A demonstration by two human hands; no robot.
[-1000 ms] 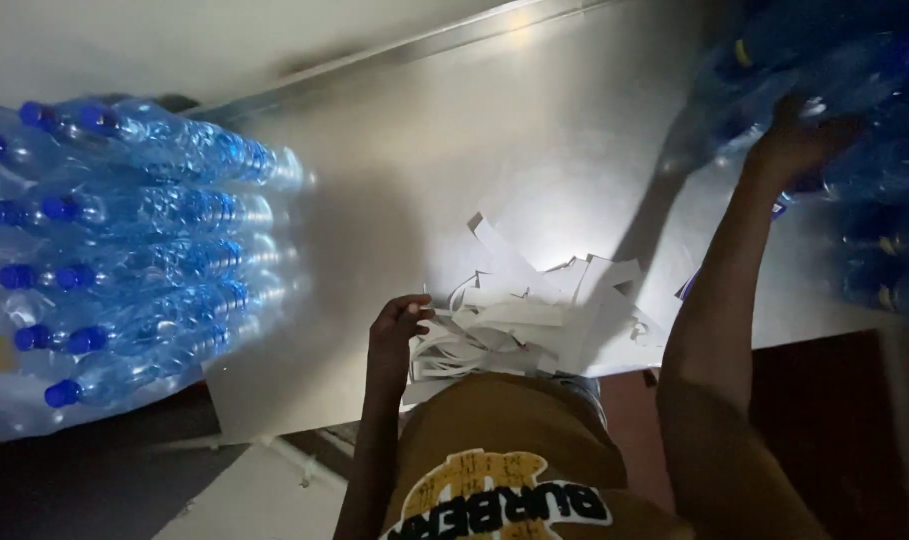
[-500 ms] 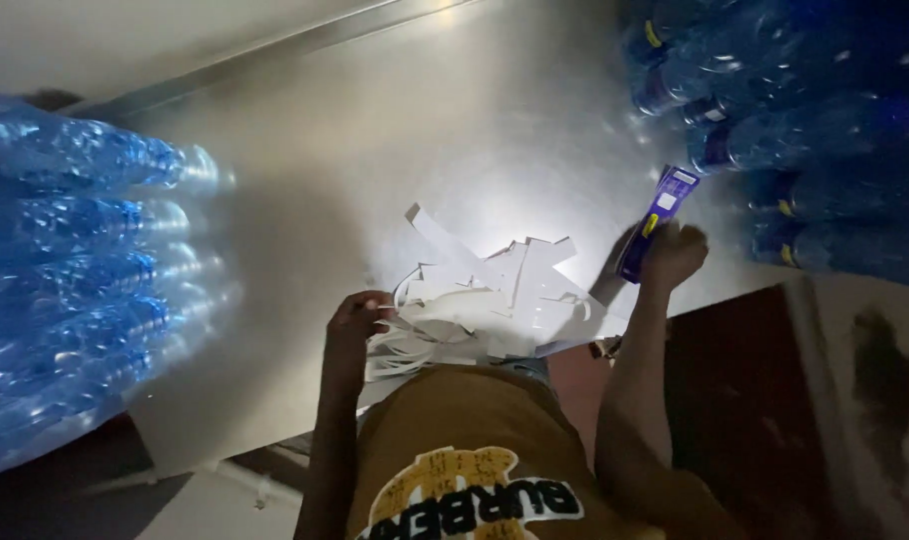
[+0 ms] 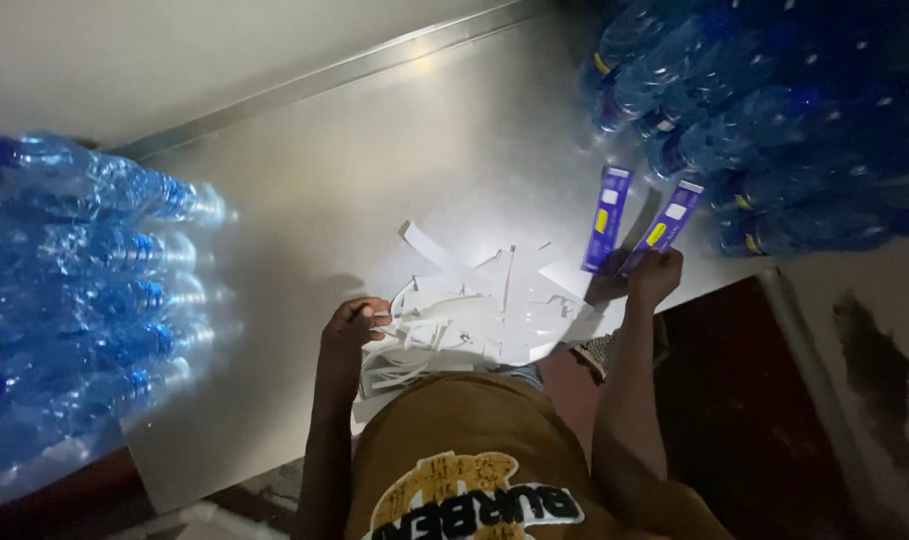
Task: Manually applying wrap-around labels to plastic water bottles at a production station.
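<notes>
A broad metal surface (image 3: 375,180) is seen from above, and everything else is placed relative to it. Along its left edge a stack of clear water bottles with blue caps (image 3: 75,300) is laid on its side, the caps pointing inward over the surface. At its far right corner a second pile of blue bottles (image 3: 775,130) is heaped. On the near middle of the surface a loose pile of white paper strips (image 3: 475,310) is spread, touching the near edge. At the near right edge of the surface two purple-blue labels (image 3: 635,220) are held up side by side by the right hand (image 3: 653,275), its fingers closed around their lower ends. At the left side of the strip pile the left hand (image 3: 353,325) is rested, its fingers curled onto the white strips; whether any strip is actually gripped cannot be told.
</notes>
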